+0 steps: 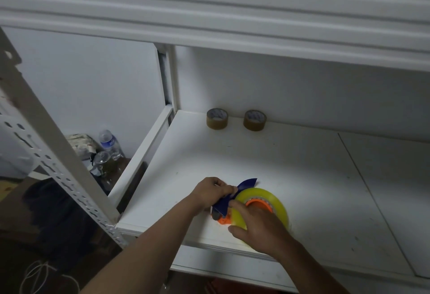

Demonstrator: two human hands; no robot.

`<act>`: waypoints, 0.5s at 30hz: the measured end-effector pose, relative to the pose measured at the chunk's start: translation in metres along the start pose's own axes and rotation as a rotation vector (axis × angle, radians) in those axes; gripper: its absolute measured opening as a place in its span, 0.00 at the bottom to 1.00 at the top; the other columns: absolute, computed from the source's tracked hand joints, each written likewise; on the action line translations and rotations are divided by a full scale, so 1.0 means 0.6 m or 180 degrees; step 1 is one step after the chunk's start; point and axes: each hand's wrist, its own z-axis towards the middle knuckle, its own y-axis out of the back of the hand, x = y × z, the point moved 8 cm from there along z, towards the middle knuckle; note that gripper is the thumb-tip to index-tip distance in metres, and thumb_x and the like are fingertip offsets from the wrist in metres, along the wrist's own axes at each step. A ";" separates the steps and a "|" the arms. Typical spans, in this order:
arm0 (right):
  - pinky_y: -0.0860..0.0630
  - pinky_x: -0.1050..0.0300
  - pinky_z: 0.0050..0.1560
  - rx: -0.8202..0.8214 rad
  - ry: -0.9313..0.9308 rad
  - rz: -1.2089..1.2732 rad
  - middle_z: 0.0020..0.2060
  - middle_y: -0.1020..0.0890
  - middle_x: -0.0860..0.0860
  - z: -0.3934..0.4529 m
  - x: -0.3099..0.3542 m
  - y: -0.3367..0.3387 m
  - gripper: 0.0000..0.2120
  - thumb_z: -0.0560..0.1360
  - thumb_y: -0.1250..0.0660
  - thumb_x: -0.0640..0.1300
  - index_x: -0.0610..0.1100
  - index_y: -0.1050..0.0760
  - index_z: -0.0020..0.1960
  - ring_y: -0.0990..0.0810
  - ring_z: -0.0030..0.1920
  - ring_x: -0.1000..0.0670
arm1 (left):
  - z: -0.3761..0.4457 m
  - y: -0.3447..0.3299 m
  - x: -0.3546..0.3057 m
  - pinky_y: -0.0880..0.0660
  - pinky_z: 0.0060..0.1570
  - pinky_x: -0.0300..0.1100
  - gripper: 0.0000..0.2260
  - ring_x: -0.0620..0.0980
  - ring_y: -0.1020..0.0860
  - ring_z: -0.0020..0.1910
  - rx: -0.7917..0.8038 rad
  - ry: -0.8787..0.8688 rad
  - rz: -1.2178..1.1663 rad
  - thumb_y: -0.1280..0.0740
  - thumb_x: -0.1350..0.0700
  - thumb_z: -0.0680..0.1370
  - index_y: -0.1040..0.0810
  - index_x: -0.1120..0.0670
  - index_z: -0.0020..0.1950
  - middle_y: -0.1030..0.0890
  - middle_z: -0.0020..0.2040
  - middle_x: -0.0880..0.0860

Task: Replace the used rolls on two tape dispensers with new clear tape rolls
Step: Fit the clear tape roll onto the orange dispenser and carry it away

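A tape dispenser [242,189] with a blue frame and an orange hub lies near the front left of the white shelf [302,168]. A large clear, yellowish tape roll [275,198] sits on its orange hub. My left hand [213,191] grips the blue frame at its left side. My right hand [258,226] lies over the near side of the roll, fingers curled round its edge. Two brown tape rolls [217,119] [254,120] stand side by side at the back of the shelf, against the wall.
A slotted metal upright [58,154] slants across the left. Behind it, lower down, stand a plastic water bottle [109,142], a glass jar [102,161] and a crumpled bag [80,141]. A shelf above overhangs [232,26]. The shelf's front edge runs just under my forearms.
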 end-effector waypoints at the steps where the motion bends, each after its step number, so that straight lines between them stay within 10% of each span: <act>1: 0.27 0.55 0.47 0.0029 0.0032 0.0031 0.56 0.21 0.53 -0.001 -0.001 -0.002 0.27 0.73 0.38 0.60 0.58 0.41 0.70 0.24 0.50 0.51 | -0.002 0.000 0.000 0.19 0.49 0.46 0.21 0.50 0.17 0.45 0.0006 0.0006 -0.0002 0.25 0.43 0.68 0.20 0.56 0.51 0.15 0.45 0.52; 10: 0.29 0.56 0.49 0.0404 0.0128 0.0387 0.51 0.23 0.55 0.005 -0.005 -0.009 0.22 0.73 0.35 0.54 0.58 0.34 0.66 0.26 0.48 0.53 | -0.026 0.009 0.001 0.20 0.46 0.45 0.14 0.49 0.18 0.43 -0.0217 -0.0218 0.0007 0.29 0.43 0.73 0.20 0.53 0.48 0.16 0.44 0.50; 15: 0.30 0.56 0.52 0.0485 -0.0031 0.0493 0.54 0.25 0.53 0.004 -0.012 -0.013 0.21 0.73 0.34 0.54 0.60 0.34 0.65 0.27 0.52 0.51 | -0.088 0.050 0.034 0.22 0.46 0.43 0.04 0.50 0.19 0.44 -0.1273 -0.0526 -0.0434 0.36 0.55 0.79 0.22 0.52 0.48 0.18 0.44 0.48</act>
